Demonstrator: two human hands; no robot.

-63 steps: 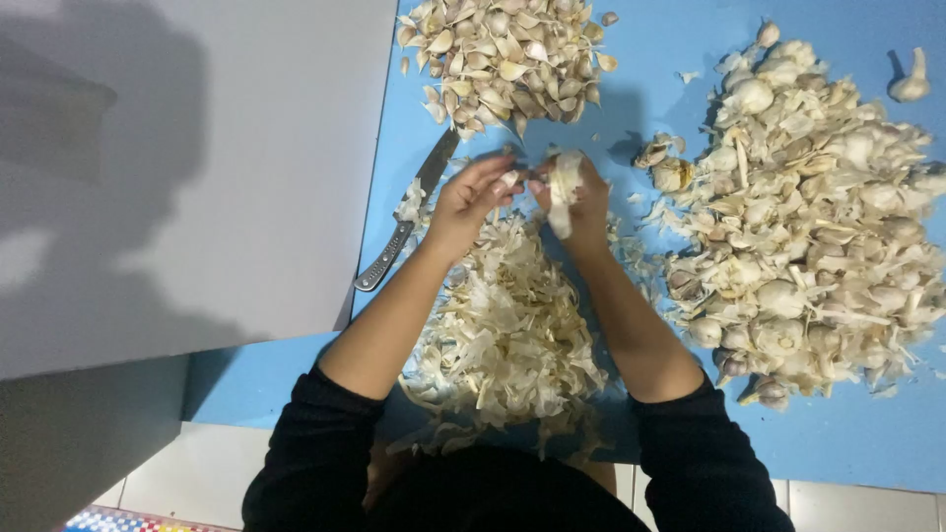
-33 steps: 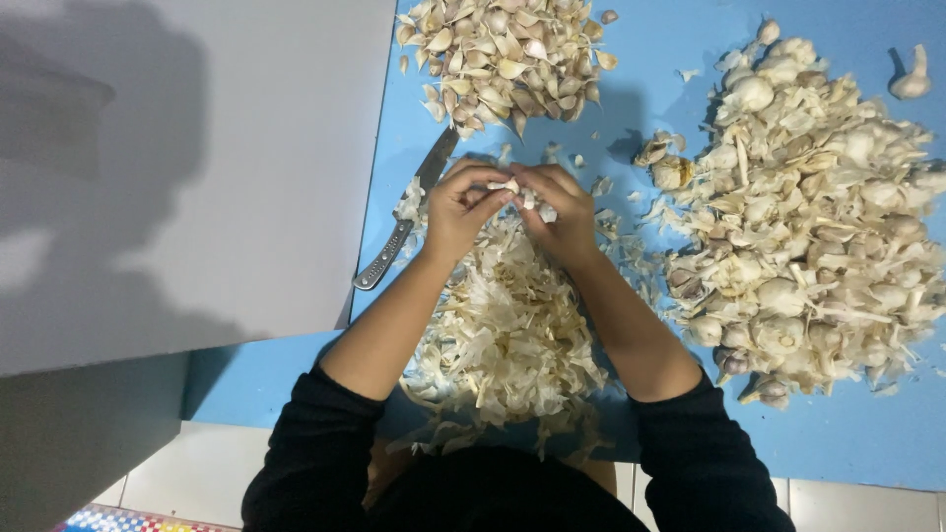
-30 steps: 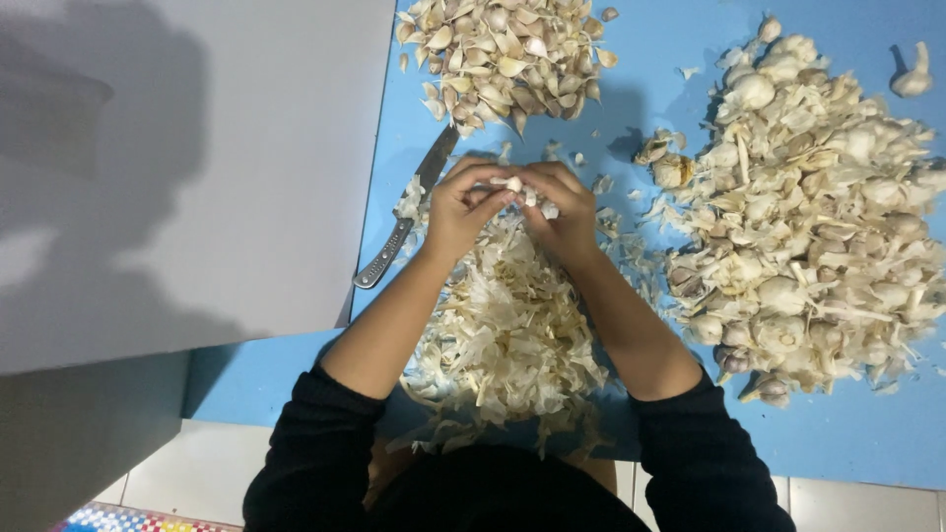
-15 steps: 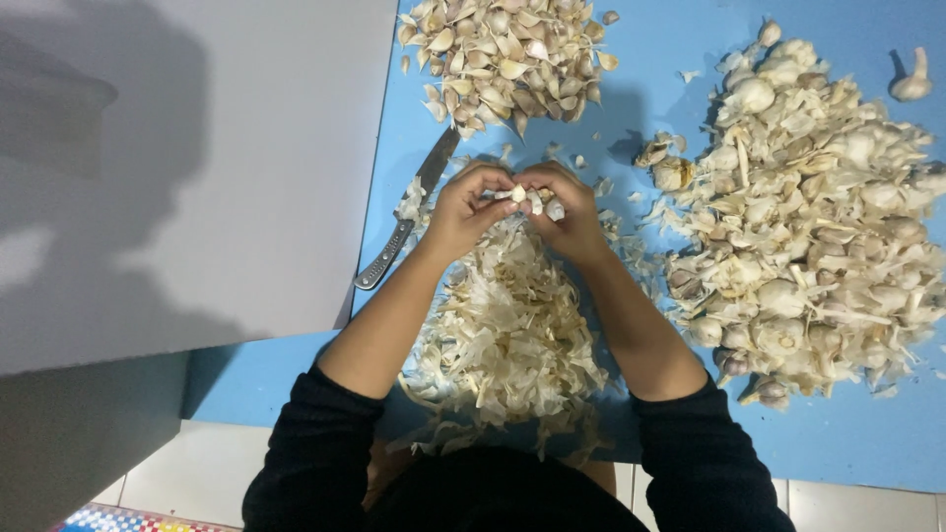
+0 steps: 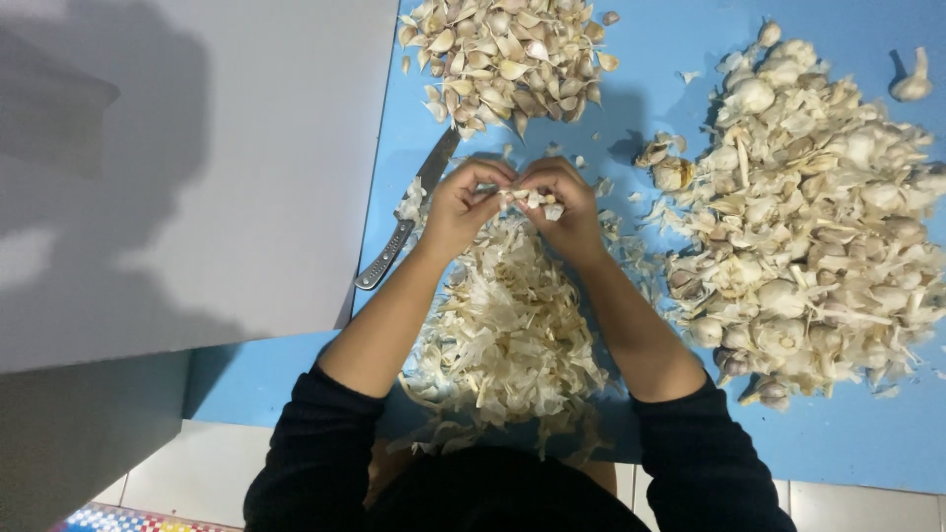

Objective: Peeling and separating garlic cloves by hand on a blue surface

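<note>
While both hands were raised over the blue table (image 5: 867,443), a small piece of garlic (image 5: 530,200) was pinched between them. The left hand (image 5: 461,204) was curled, its fingertips closed on the left end of the garlic piece, and the right hand (image 5: 564,202) was likewise curled, its fingertips closed on the right end. The two hands were held knuckle to knuckle, nearly touching, with the pale cloves showing in the narrow gap between the fingers. Whether the piece was a whole bulb or a broken cluster could not be told.

Directly under the hands and forearms, a heap of papery garlic skins (image 5: 507,335) was spread, reaching toward the person's body. Black sleeves (image 5: 320,433) were seen pushed up to just below the elbows. A knife (image 5: 406,225) with a dark ridged handle was laid on the table just left of the left hand, its blade pointed toward the far side, its handle near the edge of a grey board (image 5: 197,167) that covered the left part of the view.

Beyond the hands, at the far edge, a pile of separated garlic cloves (image 5: 507,54) was gathered. To the right, well apart from the hands, a large mound of whole garlic bulbs (image 5: 818,217) mixed with loose skins was heaped, and a single bulb (image 5: 912,84) was left alone near the top right corner.
</note>
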